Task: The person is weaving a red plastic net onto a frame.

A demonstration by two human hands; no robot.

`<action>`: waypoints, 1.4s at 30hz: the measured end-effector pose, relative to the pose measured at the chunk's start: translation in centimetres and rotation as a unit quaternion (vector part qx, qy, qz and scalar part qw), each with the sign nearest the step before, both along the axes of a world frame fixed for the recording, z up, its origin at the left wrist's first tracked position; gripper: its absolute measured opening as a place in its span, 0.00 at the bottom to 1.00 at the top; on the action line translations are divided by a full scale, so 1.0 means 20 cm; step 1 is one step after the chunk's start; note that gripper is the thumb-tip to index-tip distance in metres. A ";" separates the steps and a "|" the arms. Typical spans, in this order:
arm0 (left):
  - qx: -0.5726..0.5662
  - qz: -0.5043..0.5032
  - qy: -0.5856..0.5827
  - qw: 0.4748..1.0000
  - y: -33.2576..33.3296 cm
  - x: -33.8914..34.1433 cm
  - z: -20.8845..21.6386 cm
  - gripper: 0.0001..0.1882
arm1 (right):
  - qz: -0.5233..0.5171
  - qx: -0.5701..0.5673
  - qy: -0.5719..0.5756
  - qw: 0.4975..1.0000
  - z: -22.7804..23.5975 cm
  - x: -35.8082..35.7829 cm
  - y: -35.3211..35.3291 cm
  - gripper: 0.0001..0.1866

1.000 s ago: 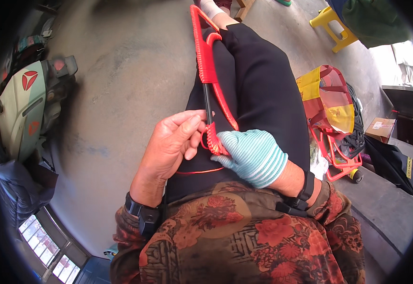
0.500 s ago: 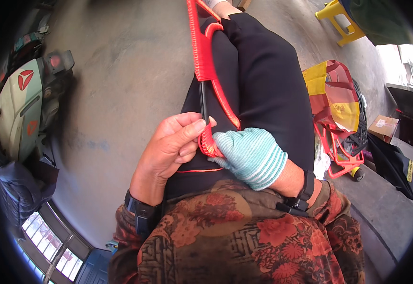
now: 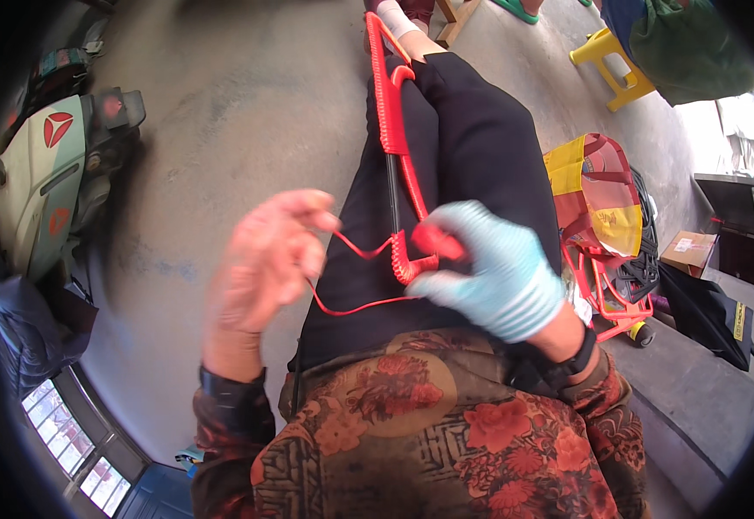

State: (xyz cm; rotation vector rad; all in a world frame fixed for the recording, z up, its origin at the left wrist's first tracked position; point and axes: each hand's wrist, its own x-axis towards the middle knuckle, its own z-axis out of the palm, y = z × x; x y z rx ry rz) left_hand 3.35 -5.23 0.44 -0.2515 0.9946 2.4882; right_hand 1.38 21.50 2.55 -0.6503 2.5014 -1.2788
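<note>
A long, narrow frame point(image 3: 391, 117) lies along my thighs, mostly wrapped in red cord, with a bare black rod point(image 3: 394, 195) showing partway down its left side. At the near end, the cord is coiled tightly around the frame's bent corner point(image 3: 404, 262). My left hand point(image 3: 277, 255), bare and blurred by motion, is left of the corner, with a loop of thin red cord point(image 3: 351, 311) running to its fingers. My right hand point(image 3: 494, 272), in a mint-and-white striped glove, grips the red-wrapped near end; its thumb touches the corner, and its palm hides part of it.
To the right, a red and yellow bag point(image 3: 593, 199) rests on a red metal frame point(image 3: 610, 294) beside black cable. Farther off are a yellow stool point(image 3: 615, 69) and a cardboard box point(image 3: 688, 251). A white scooter point(image 3: 44, 173) stands left.
My left hand has moved left, away from the wrapped corner, drawing out a loop of red cord. The right hand has loosened and shifted slightly right, and the frame appears lower in view.
</note>
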 end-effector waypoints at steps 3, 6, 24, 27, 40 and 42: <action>0.076 0.089 0.064 0.991 -0.15 -0.01 0.12 0.18 | -0.168 -0.187 -0.193 0.948 0.12 -0.08 0.10 0.11; 0.014 0.102 0.079 0.992 -0.16 -0.04 0.08 0.14 | -0.233 -0.221 -0.056 0.945 0.09 -0.15 0.11 0.10; -0.357 -0.041 0.118 0.926 0.27 0.03 -0.15 0.09 | -0.112 -0.110 -0.117 0.981 -0.28 0.00 -0.17 0.25; -0.412 -0.015 0.148 0.899 0.23 0.04 -0.16 0.07 | -0.095 -0.058 -0.106 0.988 -0.25 -0.02 -0.12 0.27; 0.159 0.235 0.193 0.939 -0.34 0.16 0.50 0.21 | 0.202 0.107 0.267 0.936 0.08 -0.23 -0.30 0.22; 0.173 0.238 0.242 0.925 -0.41 0.16 0.55 0.21 | 0.162 -0.118 -0.109 0.974 0.11 -0.25 -0.26 0.07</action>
